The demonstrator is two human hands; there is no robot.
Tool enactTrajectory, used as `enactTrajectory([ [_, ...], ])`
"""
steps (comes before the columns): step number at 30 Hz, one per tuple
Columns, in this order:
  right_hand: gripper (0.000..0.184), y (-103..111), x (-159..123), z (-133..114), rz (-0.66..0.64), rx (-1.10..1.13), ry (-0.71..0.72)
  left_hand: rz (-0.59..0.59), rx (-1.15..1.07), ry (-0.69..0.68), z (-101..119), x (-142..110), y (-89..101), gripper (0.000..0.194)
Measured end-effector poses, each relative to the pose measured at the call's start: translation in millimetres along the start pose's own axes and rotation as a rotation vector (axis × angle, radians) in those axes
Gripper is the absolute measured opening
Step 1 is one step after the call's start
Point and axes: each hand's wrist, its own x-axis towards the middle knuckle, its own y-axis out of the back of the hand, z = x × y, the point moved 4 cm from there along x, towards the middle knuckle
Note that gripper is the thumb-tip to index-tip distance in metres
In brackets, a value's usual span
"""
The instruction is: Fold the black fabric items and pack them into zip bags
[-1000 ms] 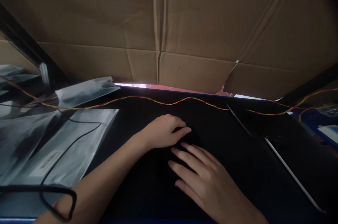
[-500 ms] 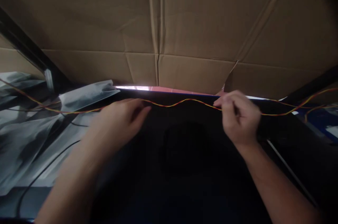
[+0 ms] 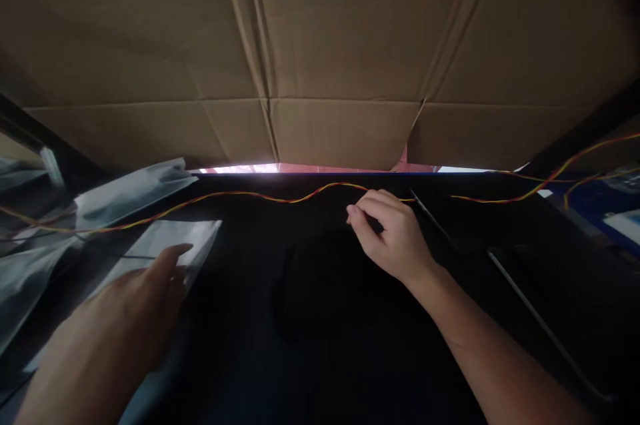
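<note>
A twisted red-and-yellow wire (image 3: 260,197) runs in waves across the black surface, just below the cardboard. My right hand (image 3: 393,231) is closed, thumb and forefinger tips together, in front of that wire. Part of the wire passes behind its knuckles; whether anything is in the pinch is hidden. Low on the left, my left hand (image 3: 125,311) is over a white translucent plastic bag (image 3: 187,230), its thumb out and apart from the partly hidden fingers. I cannot tell whether it touches the bag.
Creased cardboard (image 3: 340,45) stands along the back, with a dark frame bar (image 3: 45,138) at left. More plastic bags (image 3: 135,191) lie on the left. Two dark flat panels, one with a pale edge (image 3: 540,321), lie on the right, near a blue area (image 3: 595,211).
My left hand has come off the wire and moved down and left over a bag. My right hand has shifted left and away from the wire. The view has turned right.
</note>
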Motion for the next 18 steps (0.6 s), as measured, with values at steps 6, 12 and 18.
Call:
enactTrajectory([
  [6,0.022,-5,-4,-11,-0.075,0.049,0.068,0.186,0.015,-0.134,90,7,71.5,0.038],
  [12,0.018,-16,-12,-38,-0.135,0.018,0.346,0.111,-0.415,-0.569,159,38,89.6,0.019],
  [18,0.016,-23,-12,-32,-0.224,-0.069,0.290,-0.127,-0.906,-0.706,165,68,69.4,0.023],
])
